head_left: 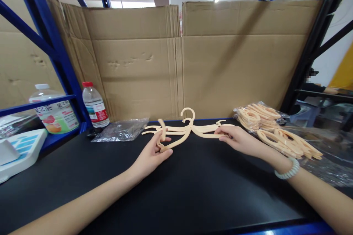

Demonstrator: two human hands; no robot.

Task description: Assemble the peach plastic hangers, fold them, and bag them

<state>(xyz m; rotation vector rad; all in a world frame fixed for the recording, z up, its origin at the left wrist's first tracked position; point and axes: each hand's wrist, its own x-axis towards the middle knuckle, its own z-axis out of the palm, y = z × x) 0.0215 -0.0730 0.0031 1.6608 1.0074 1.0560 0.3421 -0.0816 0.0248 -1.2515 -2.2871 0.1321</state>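
Hangers (187, 129) lie fanned on the worktop (193, 191); left hand (154, 154) and right hand (237, 139) each pinch an end, so hooks may snag and tangle.

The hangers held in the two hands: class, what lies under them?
Under the hangers is the black table. The left hand and right hand grip their ends, hiding the parts beneath the fingers.

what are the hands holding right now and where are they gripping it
Both grip peach plastic hangers on the black table: the left hand holds the left arm end, the right hand the right arm end.
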